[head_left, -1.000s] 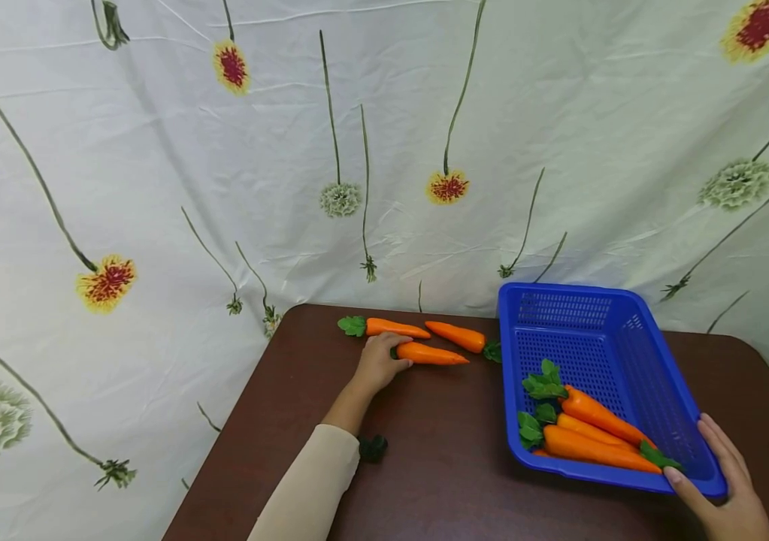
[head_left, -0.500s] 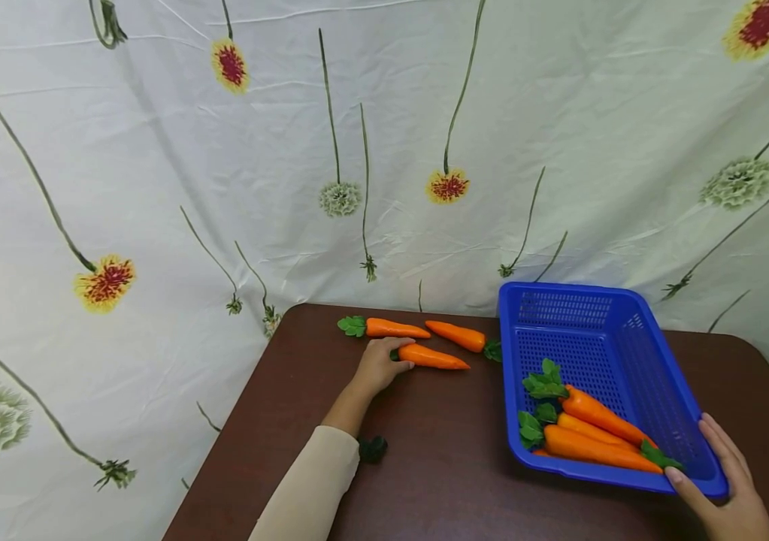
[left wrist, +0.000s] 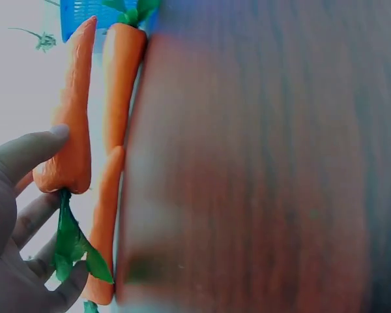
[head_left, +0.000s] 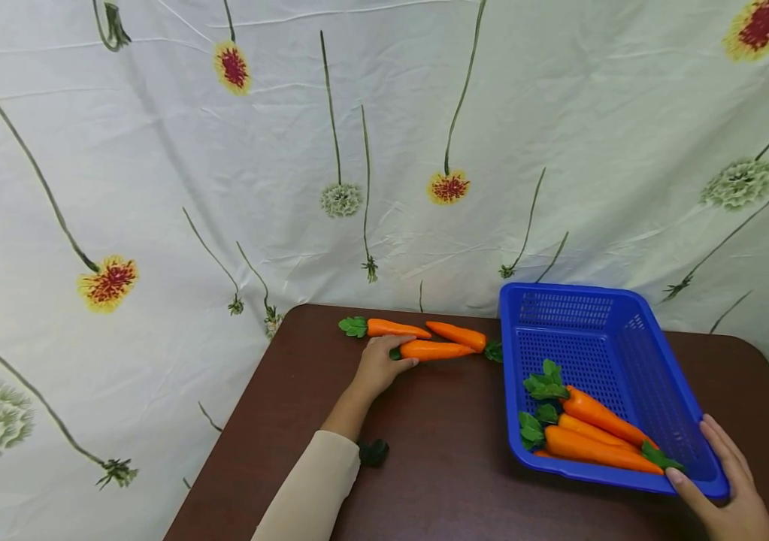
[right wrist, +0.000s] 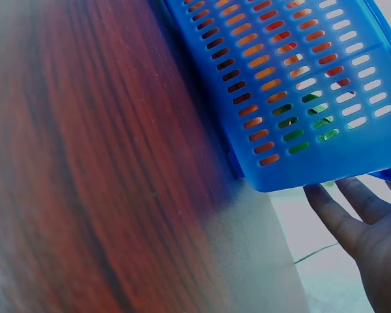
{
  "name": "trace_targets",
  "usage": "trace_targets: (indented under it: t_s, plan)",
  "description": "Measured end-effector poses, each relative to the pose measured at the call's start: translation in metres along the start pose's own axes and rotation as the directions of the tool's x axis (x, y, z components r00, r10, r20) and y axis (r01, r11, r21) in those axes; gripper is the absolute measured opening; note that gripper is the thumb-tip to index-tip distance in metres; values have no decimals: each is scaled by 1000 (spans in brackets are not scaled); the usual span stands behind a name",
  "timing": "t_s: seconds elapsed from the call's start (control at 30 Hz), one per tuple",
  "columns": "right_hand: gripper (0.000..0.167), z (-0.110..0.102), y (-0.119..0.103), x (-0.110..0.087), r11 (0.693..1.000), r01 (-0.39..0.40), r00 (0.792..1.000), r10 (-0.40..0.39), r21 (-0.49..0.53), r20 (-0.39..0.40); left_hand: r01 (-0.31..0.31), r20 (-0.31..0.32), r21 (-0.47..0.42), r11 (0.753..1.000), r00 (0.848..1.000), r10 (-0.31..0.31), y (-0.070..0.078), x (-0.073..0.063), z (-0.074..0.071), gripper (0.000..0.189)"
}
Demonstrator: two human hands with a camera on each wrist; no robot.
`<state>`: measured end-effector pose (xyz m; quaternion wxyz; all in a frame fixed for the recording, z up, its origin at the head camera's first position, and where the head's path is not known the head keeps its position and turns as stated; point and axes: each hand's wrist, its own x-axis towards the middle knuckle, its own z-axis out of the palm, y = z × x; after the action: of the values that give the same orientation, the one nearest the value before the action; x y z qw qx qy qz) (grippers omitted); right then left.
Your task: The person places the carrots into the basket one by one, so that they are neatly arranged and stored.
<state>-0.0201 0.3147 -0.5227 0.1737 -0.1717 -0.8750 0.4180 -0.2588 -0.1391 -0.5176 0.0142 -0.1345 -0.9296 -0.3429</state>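
Observation:
In the head view my left hand (head_left: 379, 365) is over the far left part of the table, pinching a carrot (head_left: 437, 350) by its thick leafy end, tip pointing right. The left wrist view has the thumb pressed on that carrot (left wrist: 68, 137), with its green leaves (left wrist: 72, 241) hanging among the fingers. Two more carrots lie just behind: one with leaves to the left (head_left: 394, 327), one with leaves toward the basket (head_left: 455, 335). My right hand (head_left: 725, 488) holds the near right corner of a blue plastic basket (head_left: 678, 376), thumb at the front rim, fingers along the right side.
Several carrots (head_left: 600, 443) with green tops lie at the near end inside the basket. A small dark object (head_left: 373, 452) shows beside the left sleeve. The brown table (head_left: 438, 466) ends at a white flowered cloth (head_left: 398, 240) behind.
The carrot in my left hand dipped its tip slightly, then swung it up and away, so the tip now overlaps the right-hand carrot behind. The right hand and basket stay put.

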Motion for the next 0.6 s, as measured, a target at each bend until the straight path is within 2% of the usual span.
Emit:
trace_targets:
  t_s: [0.33, 0.43, 0.57, 0.6]
  plan:
    - [85, 0, 0, 0, 1000, 1, 1000, -1, 0, -4, -54, -96, -110, 992, 994, 43, 15, -3, -10, 48]
    - [85, 0, 0, 0, 1000, 3, 1000, -3, 0, -7, -100, -119, -117, 988, 989, 86, 20, -3, -13, 49]
    - [86, 1, 0, 0, 1000, -6, 1000, 6, 0, -3, -203, -149, -114, 972, 971, 185, 27, -4, -15, 48]
    - [86, 0, 0, 0, 1000, -9, 1000, 9, 1, -1, -209, -153, -118, 971, 970, 191, 30, -4, -16, 48]
